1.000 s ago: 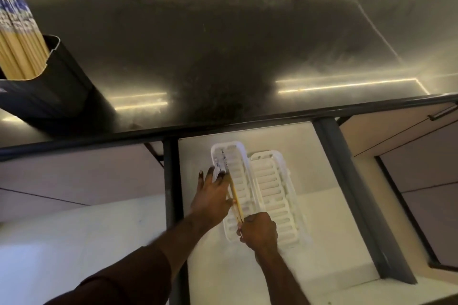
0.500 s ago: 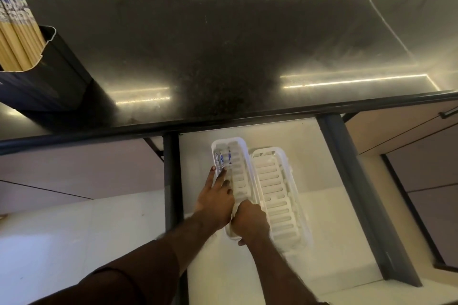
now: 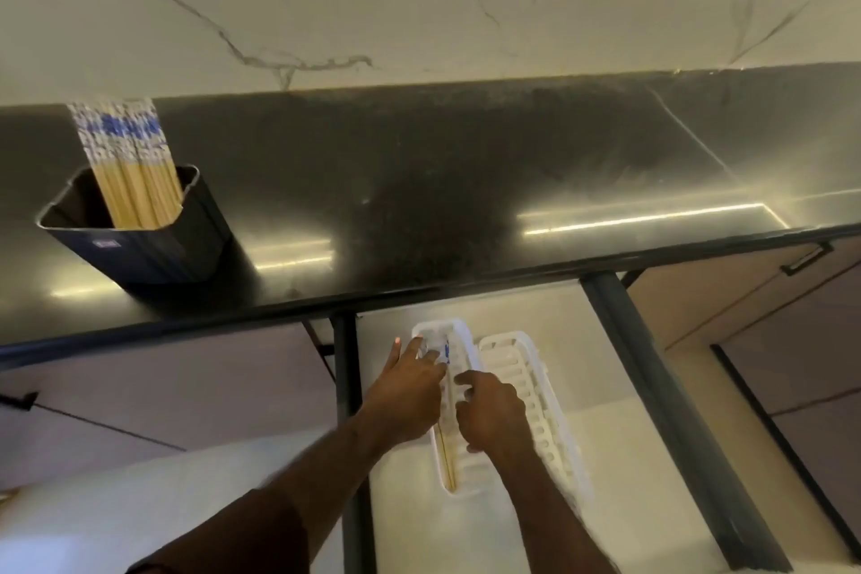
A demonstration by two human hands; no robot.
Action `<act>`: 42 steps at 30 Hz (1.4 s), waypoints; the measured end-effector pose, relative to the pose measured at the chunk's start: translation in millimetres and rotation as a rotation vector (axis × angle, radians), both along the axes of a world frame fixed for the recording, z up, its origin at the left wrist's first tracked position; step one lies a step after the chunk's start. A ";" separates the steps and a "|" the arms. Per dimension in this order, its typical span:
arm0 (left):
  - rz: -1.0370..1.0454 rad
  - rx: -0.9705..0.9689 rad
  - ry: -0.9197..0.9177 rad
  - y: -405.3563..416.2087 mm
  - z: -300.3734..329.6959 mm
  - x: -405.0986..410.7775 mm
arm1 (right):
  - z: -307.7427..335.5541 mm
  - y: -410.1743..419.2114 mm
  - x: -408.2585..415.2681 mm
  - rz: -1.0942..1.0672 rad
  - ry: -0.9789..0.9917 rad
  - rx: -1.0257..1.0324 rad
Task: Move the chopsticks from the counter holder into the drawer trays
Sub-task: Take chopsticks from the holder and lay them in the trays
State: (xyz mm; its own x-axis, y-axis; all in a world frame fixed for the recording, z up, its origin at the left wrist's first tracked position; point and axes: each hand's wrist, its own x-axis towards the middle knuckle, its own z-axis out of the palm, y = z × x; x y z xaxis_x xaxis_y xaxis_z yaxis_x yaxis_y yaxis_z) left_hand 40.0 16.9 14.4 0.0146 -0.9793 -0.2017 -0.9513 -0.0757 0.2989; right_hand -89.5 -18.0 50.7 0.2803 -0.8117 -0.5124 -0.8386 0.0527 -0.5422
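A black holder stands on the dark counter at the left, with several bamboo chopsticks with blue-and-white tops leaning in it. Two white slotted trays lie side by side in the open drawer. Chopsticks lie lengthwise in the left tray. My left hand rests with spread fingers on that tray's far left part, over the chopsticks' patterned ends. My right hand hovers over the same tray with fingers loosely curled and holds nothing. The right tray looks empty.
The open drawer has a white floor and dark side rails. The dark counter overhangs its far end. A marble wall rises behind. Closed cabinet fronts with dark handles flank the drawer.
The view has tilted up, so the holder and wall show more. My right hand let go of the chopsticks, which now lie in the left tray, and moved up the tray.
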 end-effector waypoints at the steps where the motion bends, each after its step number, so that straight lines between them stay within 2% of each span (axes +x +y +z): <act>1: 0.049 -0.060 0.037 -0.6 14.7 6.6 | 13.4 -2.0 5.7 0.016 -0.006 -0.074; 3: 0.152 -0.189 0.143 -1.9 47.9 23.5 | 44.0 -5.5 21.4 0.058 -0.012 -0.229; 5: 0.228 -0.316 0.234 -1.4 84.1 44.0 | 75.7 -6.8 40.2 0.048 -0.117 -0.353; 8: 0.287 -0.511 0.261 6.3 141.2 82.8 | 122.3 -3.5 77.4 0.048 -0.273 -0.529; 12: 0.323 -0.734 0.350 32.3 196.8 146.9 | 169.7 11.8 144.7 0.061 -0.385 -0.701; 16: 0.364 -0.806 0.393 63.9 218.9 223.9 | 197.6 43.3 221.5 0.099 -0.435 -0.810; 20: 0.447 -0.865 0.464 92.6 224.8 296.8 | 205.5 75.4 296.5 0.142 -0.476 -0.780; 29: 0.619 -0.874 0.445 102.3 197.8 405.7 | 179.0 87.2 412.7 0.237 -0.445 -0.671; 37: 0.790 -0.668 0.477 61.8 153.8 458.3 | 133.0 58.6 465.1 0.279 -0.347 -0.511; 39: 0.816 -0.610 0.575 52.6 144.8 466.6 | 123.4 55.9 472.2 0.268 -0.345 -0.499; 42: 0.806 -0.538 0.907 40.7 136.1 473.2 | 111.4 52.1 476.8 0.238 -0.339 -0.492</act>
State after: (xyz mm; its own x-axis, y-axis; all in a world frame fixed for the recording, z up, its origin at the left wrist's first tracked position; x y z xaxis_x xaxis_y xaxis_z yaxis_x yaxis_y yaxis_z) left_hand 513.1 57.6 150.5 0.6924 -0.7204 -0.0403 -0.1453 -0.1939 0.9702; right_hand 387.3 34.1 162.1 0.5628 -0.8249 0.0529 -0.5742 -0.4362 -0.6929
